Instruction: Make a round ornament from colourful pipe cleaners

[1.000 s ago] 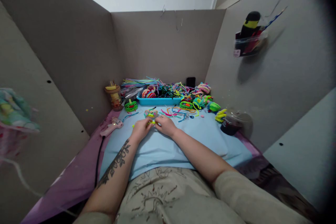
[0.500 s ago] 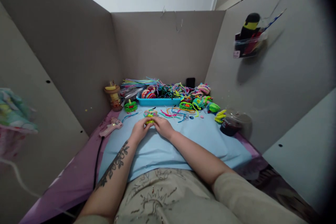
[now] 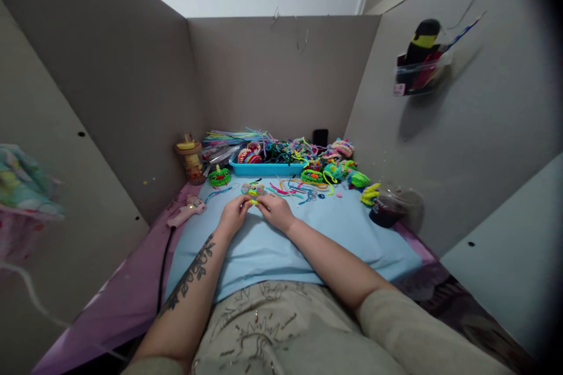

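My left hand (image 3: 234,215) and my right hand (image 3: 273,210) meet over the light blue mat (image 3: 334,234), both pinched on a small yellow-green pipe cleaner piece (image 3: 254,202) between the fingertips. Just beyond them lies a small pink and green pipe cleaner figure (image 3: 253,188). Loose coloured pipe cleaner bits (image 3: 292,188) are scattered to the right of it. A green round figure (image 3: 219,176) sits further left.
A blue tray (image 3: 264,169) heaped with pipe cleaners stands at the back wall. A pink glue gun (image 3: 187,211) lies left of the mat, a small jar (image 3: 191,159) behind it. A dark lidded cup (image 3: 387,208) stands at the right. Cardboard walls enclose the desk.
Both hands have shifted slightly up and away from me, still pinching the yellow-green piece; the fingertips have drawn closer together.
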`<action>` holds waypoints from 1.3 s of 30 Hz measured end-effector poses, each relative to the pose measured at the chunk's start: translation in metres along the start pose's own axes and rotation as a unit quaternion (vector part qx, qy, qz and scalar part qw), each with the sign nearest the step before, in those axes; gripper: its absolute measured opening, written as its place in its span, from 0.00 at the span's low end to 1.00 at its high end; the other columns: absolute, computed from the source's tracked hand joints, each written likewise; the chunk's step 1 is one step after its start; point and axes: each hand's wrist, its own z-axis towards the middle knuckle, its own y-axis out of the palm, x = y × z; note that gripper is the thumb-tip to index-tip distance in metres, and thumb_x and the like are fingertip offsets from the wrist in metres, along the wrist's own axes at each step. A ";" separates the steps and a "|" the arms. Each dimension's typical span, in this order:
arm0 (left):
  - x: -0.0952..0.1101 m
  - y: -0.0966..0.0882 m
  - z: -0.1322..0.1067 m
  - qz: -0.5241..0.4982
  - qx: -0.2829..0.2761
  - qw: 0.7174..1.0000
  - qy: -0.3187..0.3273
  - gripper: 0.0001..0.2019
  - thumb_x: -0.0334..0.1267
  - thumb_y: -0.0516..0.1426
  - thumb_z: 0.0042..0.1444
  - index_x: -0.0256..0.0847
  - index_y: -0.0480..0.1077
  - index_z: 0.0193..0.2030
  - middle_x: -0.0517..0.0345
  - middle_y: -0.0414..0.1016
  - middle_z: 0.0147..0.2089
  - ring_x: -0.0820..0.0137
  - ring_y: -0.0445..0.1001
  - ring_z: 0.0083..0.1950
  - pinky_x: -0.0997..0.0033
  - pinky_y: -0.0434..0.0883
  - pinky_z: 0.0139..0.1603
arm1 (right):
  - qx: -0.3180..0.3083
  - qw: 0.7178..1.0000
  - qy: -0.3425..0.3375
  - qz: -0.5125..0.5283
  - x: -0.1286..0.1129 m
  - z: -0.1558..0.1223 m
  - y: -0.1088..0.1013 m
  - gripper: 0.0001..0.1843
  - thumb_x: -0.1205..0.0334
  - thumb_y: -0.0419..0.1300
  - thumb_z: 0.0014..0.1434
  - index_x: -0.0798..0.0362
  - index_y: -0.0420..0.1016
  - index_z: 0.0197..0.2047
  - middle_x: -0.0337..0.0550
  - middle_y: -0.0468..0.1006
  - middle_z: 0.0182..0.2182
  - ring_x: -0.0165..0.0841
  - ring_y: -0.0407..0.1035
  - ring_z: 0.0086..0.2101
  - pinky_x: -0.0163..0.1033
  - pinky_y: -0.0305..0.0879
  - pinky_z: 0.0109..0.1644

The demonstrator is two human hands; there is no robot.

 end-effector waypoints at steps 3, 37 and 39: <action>-0.002 0.000 0.000 -0.015 0.008 1.000 -0.006 0.08 0.37 0.49 0.59 0.39 0.69 0.39 0.55 0.75 0.36 0.70 0.73 0.36 0.73 0.68 0.39 | 0.015 1.000 0.011 -0.008 0.001 0.000 -0.001 0.10 0.61 0.52 0.63 0.52 0.74 0.39 0.44 0.77 0.33 0.34 0.69 0.37 0.38 0.63 0.43; 0.003 0.004 0.001 0.041 0.032 0.999 0.015 0.08 0.36 0.50 0.58 0.39 0.69 0.33 0.55 0.73 0.31 0.70 0.70 0.33 0.72 0.66 0.36 | 0.015 0.999 0.017 -0.039 0.005 0.002 0.001 0.09 0.61 0.55 0.62 0.51 0.74 0.42 0.45 0.78 0.36 0.36 0.68 0.39 0.39 0.62 0.43; 0.005 0.004 0.000 0.022 0.029 0.999 0.013 0.07 0.37 0.51 0.58 0.39 0.69 0.36 0.55 0.73 0.32 0.70 0.71 0.33 0.73 0.67 0.35 | 0.011 0.999 0.018 -0.035 0.005 0.001 0.002 0.08 0.61 0.54 0.62 0.51 0.74 0.39 0.45 0.77 0.35 0.36 0.68 0.38 0.39 0.62 0.43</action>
